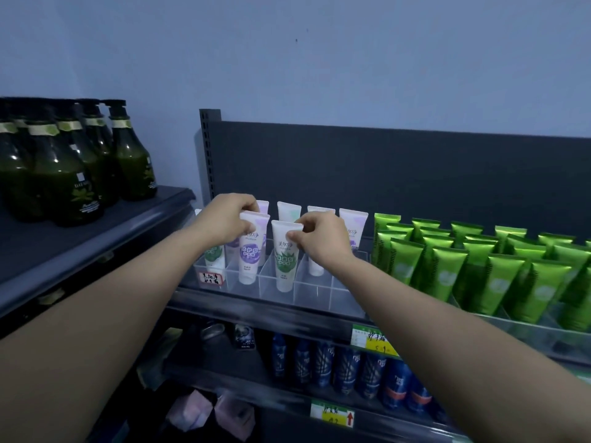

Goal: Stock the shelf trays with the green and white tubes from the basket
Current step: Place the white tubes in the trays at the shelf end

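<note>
A clear acrylic divided tray (315, 294) sits on the top shelf and holds several white tubes upright. My left hand (224, 220) pinches the top of a white tube with a purple label (251, 254) in a front compartment. My right hand (323, 239) pinches the top edge of a white tube with a green label (285, 260) standing one compartment to the right. More white tubes (288, 212) stand in the back row. To the right, several metallic green tubes (499, 279) fill another clear tray. The basket is not in view.
Dark green pump bottles (68, 167) stand on a neighbouring shelf at the left. Blue bottles (345, 367) line the shelf below, with yellow-green price tags (371, 340) on the shelf edges. A dark back panel (383, 167) rises behind the trays.
</note>
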`<state>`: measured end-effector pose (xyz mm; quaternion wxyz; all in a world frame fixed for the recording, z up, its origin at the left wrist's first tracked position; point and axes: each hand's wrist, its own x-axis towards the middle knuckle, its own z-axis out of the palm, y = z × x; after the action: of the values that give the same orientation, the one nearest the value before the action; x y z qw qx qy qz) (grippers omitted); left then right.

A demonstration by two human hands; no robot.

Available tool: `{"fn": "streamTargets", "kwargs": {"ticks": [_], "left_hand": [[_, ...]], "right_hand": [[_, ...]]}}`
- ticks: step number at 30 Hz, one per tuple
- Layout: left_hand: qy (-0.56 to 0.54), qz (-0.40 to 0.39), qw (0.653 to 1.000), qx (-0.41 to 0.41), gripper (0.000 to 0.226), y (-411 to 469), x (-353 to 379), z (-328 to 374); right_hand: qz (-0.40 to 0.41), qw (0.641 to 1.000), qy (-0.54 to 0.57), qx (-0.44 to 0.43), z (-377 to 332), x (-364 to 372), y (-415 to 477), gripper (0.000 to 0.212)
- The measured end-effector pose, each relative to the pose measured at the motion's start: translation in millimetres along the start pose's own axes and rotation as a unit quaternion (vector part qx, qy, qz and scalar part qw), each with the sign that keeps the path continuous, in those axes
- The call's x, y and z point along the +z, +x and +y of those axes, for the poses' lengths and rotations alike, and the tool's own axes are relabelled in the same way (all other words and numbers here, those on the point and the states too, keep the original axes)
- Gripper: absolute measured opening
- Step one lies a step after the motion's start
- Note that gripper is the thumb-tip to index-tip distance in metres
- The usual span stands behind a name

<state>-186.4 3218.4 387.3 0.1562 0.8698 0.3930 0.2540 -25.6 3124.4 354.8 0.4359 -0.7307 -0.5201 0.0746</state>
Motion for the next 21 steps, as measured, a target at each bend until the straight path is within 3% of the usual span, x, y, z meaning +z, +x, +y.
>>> {"fn": "streamTargets", "kwargs": {"ticks": [15,21], "left_hand": [[0.014,-0.027,1.0,0.001,0.019,8,6,-18],[0.123,-0.025,0.991,0.037,0.031,9,9,-21]], "right_hand": [[-0.009,0.999,-0.024,-0.019,-3,3,0,0.015],[-0.006,0.998,-0.054,-0.033,-5,3,-1,0.024]]}}
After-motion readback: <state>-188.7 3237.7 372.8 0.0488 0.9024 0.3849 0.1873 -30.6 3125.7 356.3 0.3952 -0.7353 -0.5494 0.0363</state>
